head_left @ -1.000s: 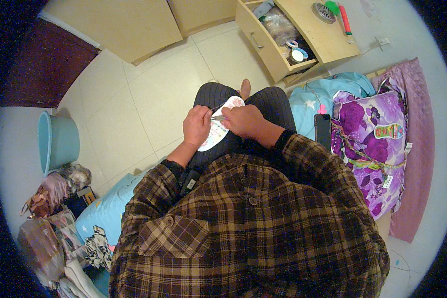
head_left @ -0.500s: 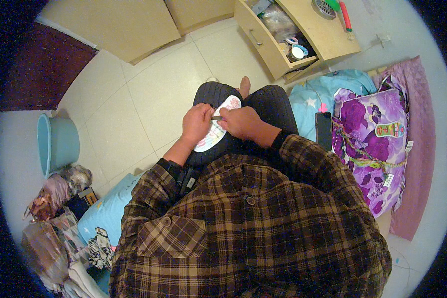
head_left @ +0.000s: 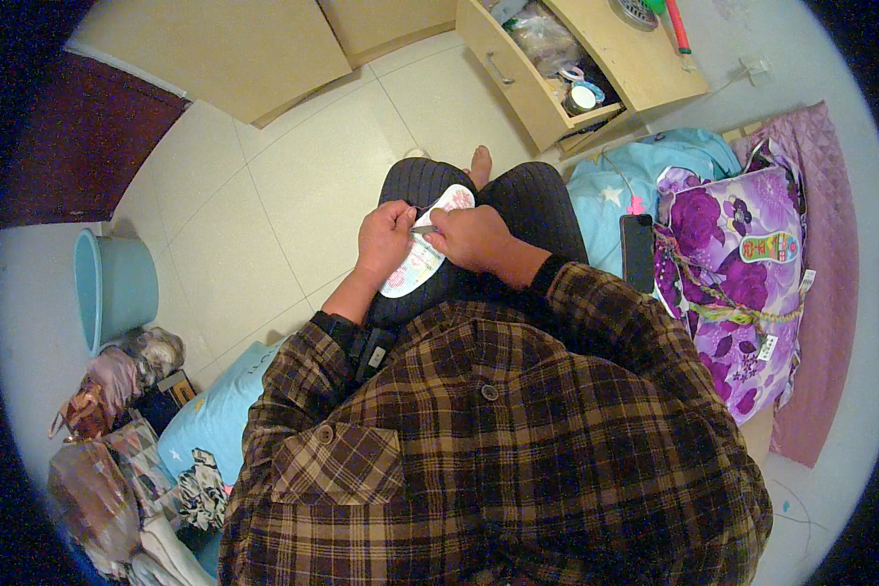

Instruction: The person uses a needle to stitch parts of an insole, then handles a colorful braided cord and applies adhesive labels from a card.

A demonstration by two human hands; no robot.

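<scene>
Pinching white insole (head_left: 421, 268) edge w/ L hand (head_left: 386, 239), metal tool (head_left: 423, 230) w/ R hand (head_left: 471, 237).

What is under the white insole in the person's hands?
Dark striped trousers show around the white insole, below it. Whatever lies directly beneath is covered and cannot be seen.

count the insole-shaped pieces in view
2. A white patterned insole lies across the dark striped trousers, partly covered by the right hand; a multicoloured insole-shaped piece is on the purple floral fabric. Others may be hidden.
</scene>
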